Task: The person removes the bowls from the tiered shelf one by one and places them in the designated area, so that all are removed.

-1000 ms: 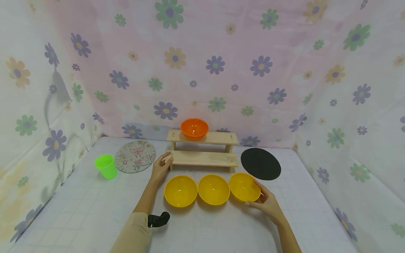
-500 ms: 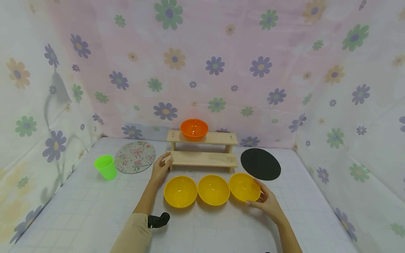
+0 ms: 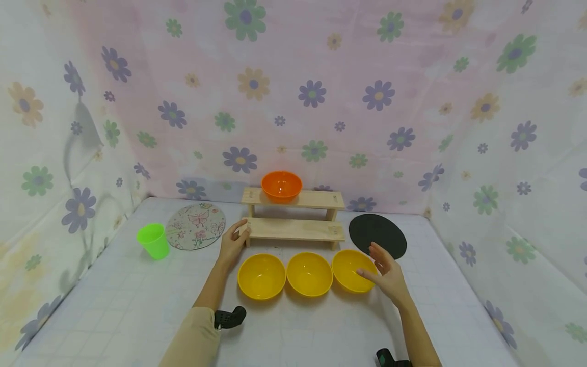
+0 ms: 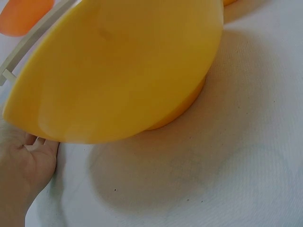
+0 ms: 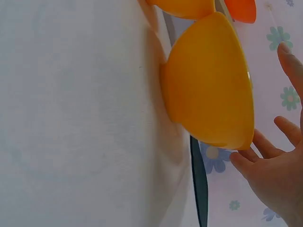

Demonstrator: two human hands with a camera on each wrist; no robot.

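Three yellow bowls stand in a row on the white table: left point(image 3: 261, 276), middle point(image 3: 309, 273) and right point(image 3: 350, 270). My right hand point(image 3: 384, 270) hovers just right of the right bowl point(image 5: 208, 80), fingers straight and spread point(image 5: 265, 144), holding nothing. My left hand point(image 3: 233, 240) rests against the left end of the lower step of a wooden two-step rack point(image 3: 298, 229), behind the left bowl point(image 4: 118, 71). In the left wrist view only its palm point(image 4: 23, 165) shows. An orange bowl point(image 3: 281, 185) sits on the top step.
A green cup point(image 3: 153, 240) and a round floral mat point(image 3: 196, 226) lie left of the rack. A round black mat point(image 3: 380, 233) lies right of it, behind my right hand. Flowered cloth walls close in the table on three sides.
My right hand has let go of the right yellow bowl's rim and lifted slightly with its fingers spread. The bowl stays in place. The left hand has not moved.
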